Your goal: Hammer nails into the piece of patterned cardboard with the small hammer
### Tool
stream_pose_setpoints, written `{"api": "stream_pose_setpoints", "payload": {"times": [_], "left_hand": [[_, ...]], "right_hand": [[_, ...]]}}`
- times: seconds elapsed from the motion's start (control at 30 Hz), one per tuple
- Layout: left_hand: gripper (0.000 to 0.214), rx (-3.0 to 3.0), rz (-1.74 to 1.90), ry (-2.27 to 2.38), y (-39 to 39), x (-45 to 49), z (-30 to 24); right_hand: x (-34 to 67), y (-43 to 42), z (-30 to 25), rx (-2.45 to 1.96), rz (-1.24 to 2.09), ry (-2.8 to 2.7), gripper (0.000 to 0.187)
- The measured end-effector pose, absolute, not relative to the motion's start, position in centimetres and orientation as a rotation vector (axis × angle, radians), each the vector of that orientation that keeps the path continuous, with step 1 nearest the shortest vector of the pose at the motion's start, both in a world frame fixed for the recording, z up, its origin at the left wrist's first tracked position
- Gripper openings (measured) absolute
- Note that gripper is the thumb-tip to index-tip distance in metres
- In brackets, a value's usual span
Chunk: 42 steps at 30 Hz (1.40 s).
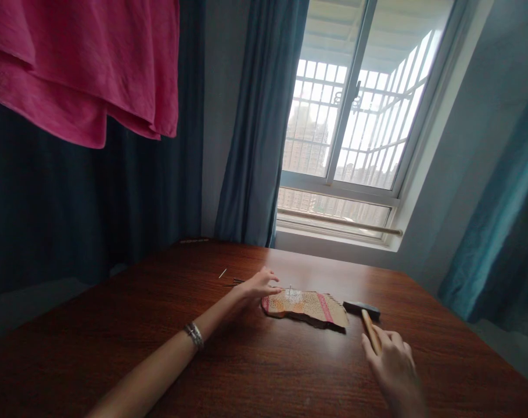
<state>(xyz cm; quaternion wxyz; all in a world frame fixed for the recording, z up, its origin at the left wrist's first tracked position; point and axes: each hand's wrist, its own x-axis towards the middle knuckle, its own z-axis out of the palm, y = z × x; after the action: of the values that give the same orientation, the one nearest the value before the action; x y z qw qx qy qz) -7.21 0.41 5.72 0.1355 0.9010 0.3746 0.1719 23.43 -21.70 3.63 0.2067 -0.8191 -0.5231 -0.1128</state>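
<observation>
A flat, jagged-edged piece of patterned board [307, 307], perhaps wood or thick cardboard, lies on the table with pink bands and orange and white patches. From its white patch a thin nail [290, 291] stands upright. My left hand [260, 283] is over the board's left end, fingers apart and just left of the nail, with nothing seen in them. To the right, my right hand [392, 354] is wrapped around the wooden handle of a hammer [370, 330]. The hammer's dark head rests at or just above the tabletop, beside the board's right end.
On the brown wooden table [255, 371], a thin light stick [222, 273] and some dark slender pieces [236, 282] lie left of my left hand. Pink cloth [128, 69] hangs at upper left. Blue curtains [255, 128] and a barred window [342, 116] stand behind the table.
</observation>
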Motion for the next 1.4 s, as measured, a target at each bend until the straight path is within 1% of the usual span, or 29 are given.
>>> {"api": "stream_pose_setpoints", "payload": {"times": [0.07, 0.13, 0.2, 0.27, 0.4, 0.57, 0.87, 1.0, 1.1, 1.17, 1.23, 1.33, 1.4], "left_hand": [[0.031, 2.493, 0.49, 1.354, 2.0, -8.9, 6.7], [0.024, 2.351, 0.462, 1.7, 3.5, -11.3, 7.7], [0.021, 2.248, 0.414, 1.953, 4.6, -13.9, 8.4], [0.022, 2.156, 0.376, 2.097, 5.2, -16.4, 9.0], [0.02, 2.007, 0.288, 2.117, 5.1, -19.3, 9.3], [0.021, 1.933, 0.203, 2.054, 5.1, -19.9, 8.2], [0.019, 1.95, 0.213, 2.128, 6.4, -20.0, 6.5], [0.026, 2.019, 0.274, 2.156, 6.7, -19.9, 6.2], [0.018, 2.108, 0.377, 2.022, 6.9, -18.6, 6.6], [0.016, 2.199, 0.515, 1.768, 6.6, -16.6, 7.0], [0.021, 2.243, 0.697, 1.452, 5.8, -13.8, 7.3], [0.027, 2.223, 0.815, 1.041, 3.7, -9.1, 7.3], [0.029, 2.185, 0.834, 0.878, 2.2, -6.7, 6.8]], "right_hand": [[21.9, -20.0, 5.3, -2.153, -0.324, -1.541, 0.041], [20.4, -18.1, 6.8, -2.05, -0.319, -1.593, 0.037], [19.1, -16.2, 7.8, -1.998, -0.289, -1.626, 0.035], [18.0, -14.3, 8.2, -1.969, -0.252, -1.647, 0.034], [16.3, -11.0, 7.7, -1.93, -0.199, -1.67, 0.029], [14.9, -8.6, 6.1, -1.93, -0.105, -1.664, 0.026], [15.4, -8.8, 3.8, -1.868, -0.047, -1.593, 0.025], [15.4, -9.1, 4.1, -1.83, 0.022, -1.536, 0.026], [14.8, -9.1, 4.3, -1.699, 0.066, -1.52, 0.027], [14.3, -8.9, 4.3, -1.564, 0.136, -1.512, 0.028], [13.7, -8.8, 4.3, -1.434, 0.249, -1.483, 0.029], [12.7, -8.9, 4.3, -1.291, 0.462, -1.415, 0.037], [12.0, -9.1, 4.4, -1.215, 0.586, -1.376, 0.042]]}}
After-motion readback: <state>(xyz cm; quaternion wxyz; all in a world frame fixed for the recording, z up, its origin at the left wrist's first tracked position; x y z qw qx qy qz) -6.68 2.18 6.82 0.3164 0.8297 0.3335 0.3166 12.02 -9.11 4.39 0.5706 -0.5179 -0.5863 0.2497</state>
